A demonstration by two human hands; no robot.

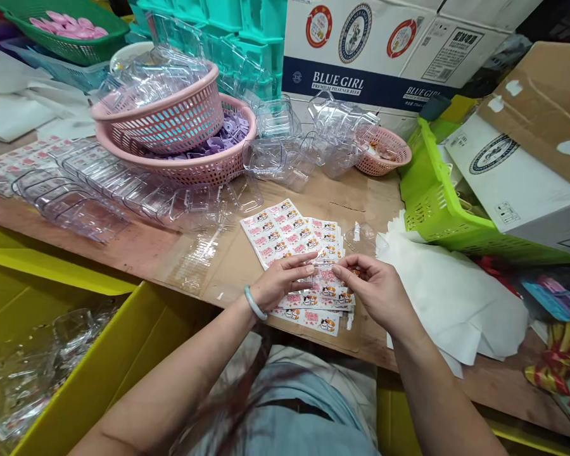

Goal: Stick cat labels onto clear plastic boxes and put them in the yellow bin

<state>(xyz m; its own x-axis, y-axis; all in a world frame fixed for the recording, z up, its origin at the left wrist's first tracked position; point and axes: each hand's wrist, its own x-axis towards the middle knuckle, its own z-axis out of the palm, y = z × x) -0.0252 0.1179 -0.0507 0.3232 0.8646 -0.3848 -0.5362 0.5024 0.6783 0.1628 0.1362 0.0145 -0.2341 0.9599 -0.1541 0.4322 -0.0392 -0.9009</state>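
My left hand point(287, 278), with a pale bracelet at the wrist, hovers over sticker sheets point(308, 316) printed with cartoon cats and pink lettering. Its fingers are stretched out, thumb apart from them. A faint clear shape shows near its fingertips, but I cannot make out its edges. My right hand point(373, 282) faces it over the same sheets, thumb and forefinger pinched together. What sits in that pinch is too small to tell; a bit of orange print shows under the curled fingers. The sheets lie overlapping on flattened cardboard point(228, 266).
Clear plastic covers point(71, 202) line the left of the table. Behind stand stacked pink baskets point(171, 126) with clear and purple parts. White paper sheets point(451, 297) lie at right, by a lime green crate point(432, 183). A yellow box point(123, 329) of clear pieces stands lower left.
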